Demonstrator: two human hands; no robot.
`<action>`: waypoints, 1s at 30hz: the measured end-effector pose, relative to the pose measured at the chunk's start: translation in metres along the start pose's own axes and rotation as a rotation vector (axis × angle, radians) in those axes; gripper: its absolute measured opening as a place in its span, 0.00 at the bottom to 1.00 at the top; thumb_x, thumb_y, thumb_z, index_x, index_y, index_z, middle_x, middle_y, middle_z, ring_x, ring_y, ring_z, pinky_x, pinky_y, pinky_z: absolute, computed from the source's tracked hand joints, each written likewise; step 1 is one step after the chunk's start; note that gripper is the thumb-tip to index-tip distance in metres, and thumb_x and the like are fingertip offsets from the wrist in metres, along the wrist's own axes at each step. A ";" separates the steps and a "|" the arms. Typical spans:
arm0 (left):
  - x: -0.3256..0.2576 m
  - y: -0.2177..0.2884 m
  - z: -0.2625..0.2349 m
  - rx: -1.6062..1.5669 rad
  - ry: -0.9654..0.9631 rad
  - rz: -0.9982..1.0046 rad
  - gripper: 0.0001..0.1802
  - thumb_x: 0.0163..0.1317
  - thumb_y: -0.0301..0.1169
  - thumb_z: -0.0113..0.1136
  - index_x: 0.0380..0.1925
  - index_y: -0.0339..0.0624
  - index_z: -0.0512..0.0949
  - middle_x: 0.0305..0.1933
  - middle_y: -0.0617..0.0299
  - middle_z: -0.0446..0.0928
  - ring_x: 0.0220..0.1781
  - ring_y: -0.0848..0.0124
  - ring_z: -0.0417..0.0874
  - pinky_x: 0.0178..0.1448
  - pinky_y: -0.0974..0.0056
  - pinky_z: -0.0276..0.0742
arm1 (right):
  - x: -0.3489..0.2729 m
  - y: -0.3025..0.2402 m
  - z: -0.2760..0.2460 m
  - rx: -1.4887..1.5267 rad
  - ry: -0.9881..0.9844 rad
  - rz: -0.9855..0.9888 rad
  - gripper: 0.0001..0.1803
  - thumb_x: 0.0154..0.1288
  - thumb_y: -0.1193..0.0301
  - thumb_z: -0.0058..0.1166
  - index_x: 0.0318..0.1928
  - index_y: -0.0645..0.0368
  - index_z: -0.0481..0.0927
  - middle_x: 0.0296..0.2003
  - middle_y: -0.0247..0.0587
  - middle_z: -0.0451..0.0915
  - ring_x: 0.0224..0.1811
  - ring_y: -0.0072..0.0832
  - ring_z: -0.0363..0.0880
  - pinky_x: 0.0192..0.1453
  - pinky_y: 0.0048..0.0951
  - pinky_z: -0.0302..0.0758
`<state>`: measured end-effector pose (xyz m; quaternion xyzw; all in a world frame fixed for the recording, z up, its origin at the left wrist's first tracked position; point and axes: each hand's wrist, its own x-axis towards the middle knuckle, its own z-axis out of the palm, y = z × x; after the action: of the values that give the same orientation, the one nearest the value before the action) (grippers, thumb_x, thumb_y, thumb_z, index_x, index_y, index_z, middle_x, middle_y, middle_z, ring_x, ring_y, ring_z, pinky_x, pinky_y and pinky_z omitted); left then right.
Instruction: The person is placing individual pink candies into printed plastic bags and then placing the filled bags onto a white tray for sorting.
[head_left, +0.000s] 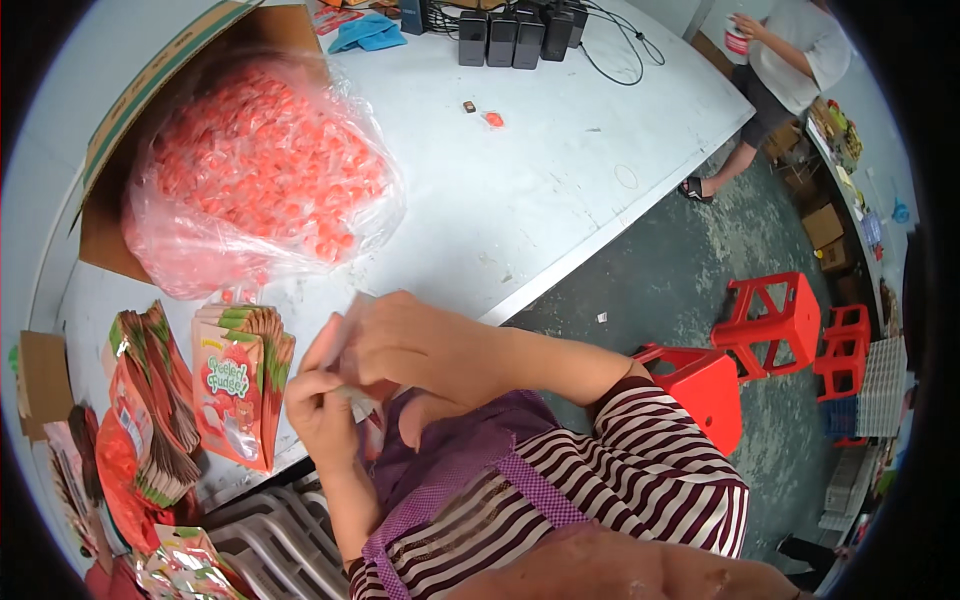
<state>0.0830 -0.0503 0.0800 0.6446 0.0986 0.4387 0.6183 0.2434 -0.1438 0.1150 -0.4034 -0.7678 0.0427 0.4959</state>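
Note:
In front of my apron, my left hand (pixel 325 415) pinches the upper edge of a small pouch (pixel 374 432), mostly hidden behind my hands. My right hand (pixel 405 345) is bent over the pouch's top, its fingers curled and partly blurred. Something pale shows at its fingers, too unclear to name. Left of my hands stands a stack of printed candy pouches (pixel 232 385), red with green tops. A second bundle of pouches (pixel 155 400) leans beside it. Beyond them, a large clear plastic bag (pixel 375 215) full of red wrapped candies (pixel 270 160) spills from a cardboard box (pixel 105 225).
On the white table (pixel 450 220) lie one loose red candy (pixel 493 119), a rubber band (pixel 626 176), black devices (pixel 515 42) with cables and a blue cloth (pixel 368 33). Red stools (pixel 770 320) stand on the floor at right. Another person (pixel 790 60) stands beyond the table, holding a cup.

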 end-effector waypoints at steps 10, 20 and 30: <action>-0.003 0.027 -0.009 -0.072 -0.421 -0.033 0.06 0.60 0.28 0.57 0.29 0.38 0.73 0.56 0.37 0.70 0.59 0.48 0.71 0.61 0.53 0.66 | -0.006 -0.030 -0.004 0.046 -0.354 0.031 0.06 0.56 0.71 0.51 0.34 0.56 0.79 0.34 0.39 0.76 0.41 0.36 0.74 0.50 0.37 0.69; -0.010 0.029 -0.006 -0.245 -0.526 -0.069 0.08 0.51 0.21 0.57 0.33 0.39 0.75 0.61 0.42 0.68 0.64 0.45 0.66 0.67 0.49 0.57 | -0.010 -0.045 -0.005 -0.125 -0.511 0.126 0.13 0.52 0.73 0.49 0.40 0.57 0.79 0.41 0.39 0.76 0.47 0.33 0.74 0.54 0.34 0.69; -0.034 0.062 0.006 0.800 -0.511 -0.152 0.46 0.46 0.23 0.66 0.65 0.39 0.54 0.65 0.42 0.59 0.64 0.47 0.64 0.65 0.54 0.63 | -0.002 -0.035 -0.010 -0.139 -0.656 0.423 0.15 0.55 0.74 0.47 0.43 0.64 0.75 0.42 0.50 0.76 0.44 0.45 0.75 0.47 0.38 0.73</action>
<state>0.0413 -0.0906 0.1210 0.9100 0.1513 0.1475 0.3566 0.2313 -0.1722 0.1347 -0.5502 -0.7864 0.2187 0.1759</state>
